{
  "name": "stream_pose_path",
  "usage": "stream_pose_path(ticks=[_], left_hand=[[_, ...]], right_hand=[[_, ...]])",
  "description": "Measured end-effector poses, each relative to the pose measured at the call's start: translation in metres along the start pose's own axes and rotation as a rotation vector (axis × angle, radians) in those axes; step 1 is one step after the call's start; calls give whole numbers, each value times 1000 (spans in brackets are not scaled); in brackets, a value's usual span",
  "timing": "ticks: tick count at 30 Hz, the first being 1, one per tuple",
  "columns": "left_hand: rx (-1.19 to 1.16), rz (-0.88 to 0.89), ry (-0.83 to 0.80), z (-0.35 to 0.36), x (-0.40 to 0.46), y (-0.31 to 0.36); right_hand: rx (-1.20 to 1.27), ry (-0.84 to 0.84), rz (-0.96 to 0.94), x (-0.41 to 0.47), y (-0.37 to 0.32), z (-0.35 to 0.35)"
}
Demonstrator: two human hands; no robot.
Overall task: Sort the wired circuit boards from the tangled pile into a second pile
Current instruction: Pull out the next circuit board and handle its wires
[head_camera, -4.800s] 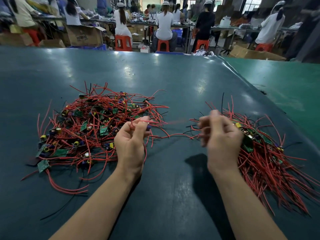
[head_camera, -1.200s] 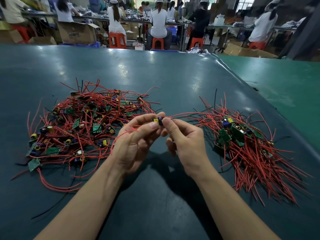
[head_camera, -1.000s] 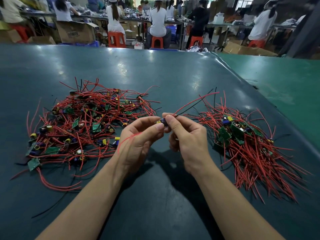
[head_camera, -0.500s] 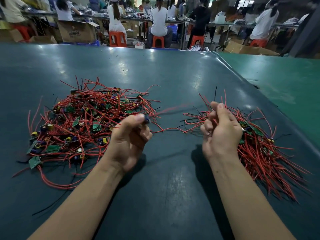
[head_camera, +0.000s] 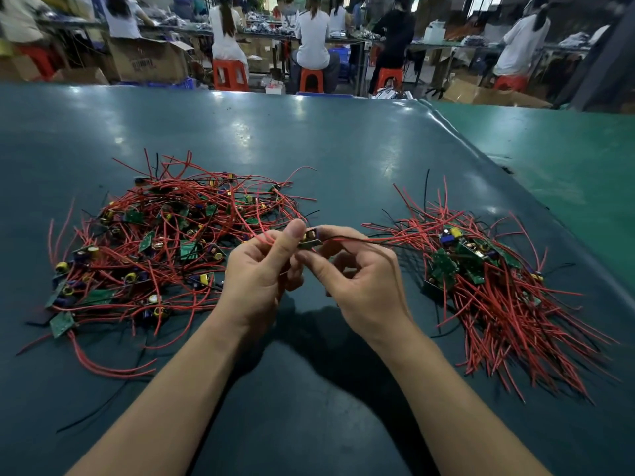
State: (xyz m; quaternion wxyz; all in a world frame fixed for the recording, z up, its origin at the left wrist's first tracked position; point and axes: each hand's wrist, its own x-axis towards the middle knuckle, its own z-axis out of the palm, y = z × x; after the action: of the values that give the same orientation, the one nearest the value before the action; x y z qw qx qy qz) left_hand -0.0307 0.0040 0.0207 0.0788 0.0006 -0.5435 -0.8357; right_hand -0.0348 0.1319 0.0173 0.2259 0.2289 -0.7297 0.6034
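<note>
Leftmost, in the middle left of the frame, the tangled pile sprawls on the dark teal surface: red wires looped every way, with small green circuit boards and yellow-topped parts caught among them, and a few thin black wires trailing toward the lower left.

Moving toward the centre, the left hand is raised just off the surface, its fingers curled and its thumb pressed up against a small wired circuit board. Red wires from the board's left side run back toward the tangled pile. The right hand meets it from the other side, forefinger and thumb pinching the same board, so that both hands grip it between the two heaps. From the board a red wire and a black wire stretch away to the right, reaching the near edge of the second pile.

That second pile lies in the middle right of the frame, its green boards gathered at the upper left end and its red wires mostly combed one way, fanning toward the lower right.

Across the top of the frame, blurred people sit on orange stools at workbenches.
</note>
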Motion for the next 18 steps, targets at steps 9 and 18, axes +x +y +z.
stream_pose_path(ticks=[9,18], left_hand=[[1039,653,377,-18,1,-4],[1750,74,519,-48,14,1]], right_hand=[[421,784,201,19,-9,-28],[603,805,532,21,-2,-25]])
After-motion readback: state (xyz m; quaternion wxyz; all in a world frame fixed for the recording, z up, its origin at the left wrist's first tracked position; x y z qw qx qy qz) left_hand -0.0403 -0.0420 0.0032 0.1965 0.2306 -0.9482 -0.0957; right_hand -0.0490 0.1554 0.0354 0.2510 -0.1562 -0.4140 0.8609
